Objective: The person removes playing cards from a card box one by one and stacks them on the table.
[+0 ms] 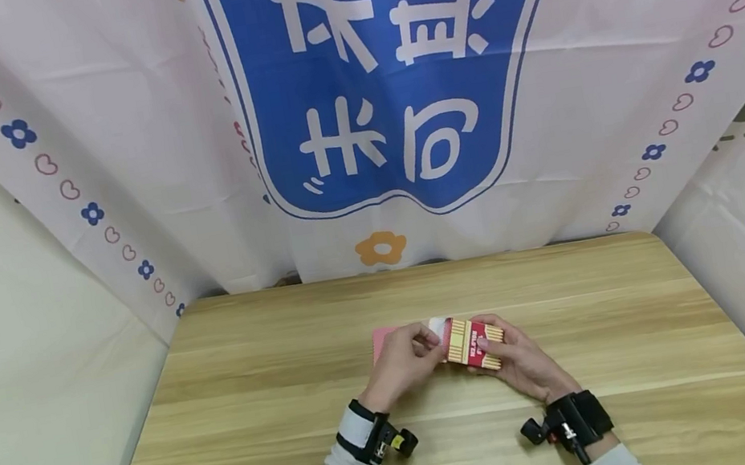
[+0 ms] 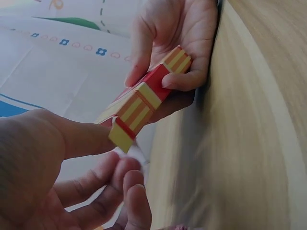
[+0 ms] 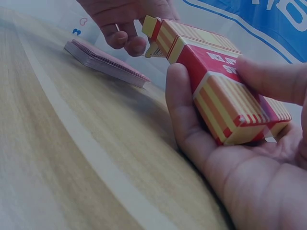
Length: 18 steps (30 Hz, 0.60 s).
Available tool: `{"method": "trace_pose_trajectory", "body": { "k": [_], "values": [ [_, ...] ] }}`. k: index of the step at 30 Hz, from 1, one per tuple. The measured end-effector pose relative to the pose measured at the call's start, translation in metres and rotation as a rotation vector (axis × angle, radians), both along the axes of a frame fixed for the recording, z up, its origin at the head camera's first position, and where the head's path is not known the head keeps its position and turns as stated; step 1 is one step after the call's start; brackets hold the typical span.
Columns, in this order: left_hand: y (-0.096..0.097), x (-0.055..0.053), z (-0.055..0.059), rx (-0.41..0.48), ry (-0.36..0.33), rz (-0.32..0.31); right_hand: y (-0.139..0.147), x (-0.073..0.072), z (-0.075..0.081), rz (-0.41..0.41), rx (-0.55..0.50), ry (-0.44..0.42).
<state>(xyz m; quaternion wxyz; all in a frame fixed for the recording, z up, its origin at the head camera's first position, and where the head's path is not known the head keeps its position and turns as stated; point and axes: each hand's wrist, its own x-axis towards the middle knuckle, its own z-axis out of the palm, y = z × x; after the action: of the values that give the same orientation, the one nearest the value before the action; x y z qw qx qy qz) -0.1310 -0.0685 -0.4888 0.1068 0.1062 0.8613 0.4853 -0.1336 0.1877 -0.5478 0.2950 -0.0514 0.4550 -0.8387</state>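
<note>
Striped carton (image 1: 465,342), head view: held by the right hand (image 1: 520,359) at the wooden table (image 1: 258,389); its left end is met by the left hand (image 1: 403,358).
Pink stack (image 1: 380,338), head view: partly covered by the left hand; it could be knocked askew if that hand is swept outward.
Yellow flap (image 2: 121,136), left wrist view: touched by the left thumb at the carton's end; a crease or tear could be caused by a hard sideways push there.
Left fingers (image 2: 136,203), left wrist view: bent below the flap; whether anything is pinched cannot be told.
Right-hand grip, right wrist view: the carton is clasped between thumb and fingers, its flap end pointed toward the left hand; its walls could be dented by too tight a squeeze, or the box twisted loose by a tug on the flap if too lightly held.
Lower flap (image 3: 154,49), right wrist view: splayed outward; it could be bent if it is snagged by the left fingertips.
Layered edges, right wrist view: shown by the stack, which lies apart from the carton; its layers could be spread by a glancing touch.
</note>
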Motion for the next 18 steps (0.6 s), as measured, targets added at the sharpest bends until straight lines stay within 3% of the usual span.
{"method": "trace_pose_trajectory", "body": {
  "k": [10,18],
  "values": [
    [-0.006,-0.001,0.004,-0.087,0.002,-0.021,0.0,0.001,-0.003,-0.015,0.009,-0.001],
    [-0.012,-0.007,0.006,-0.033,-0.029,0.021,-0.001,-0.001,0.0,-0.042,0.003,-0.028]
  ]
}}
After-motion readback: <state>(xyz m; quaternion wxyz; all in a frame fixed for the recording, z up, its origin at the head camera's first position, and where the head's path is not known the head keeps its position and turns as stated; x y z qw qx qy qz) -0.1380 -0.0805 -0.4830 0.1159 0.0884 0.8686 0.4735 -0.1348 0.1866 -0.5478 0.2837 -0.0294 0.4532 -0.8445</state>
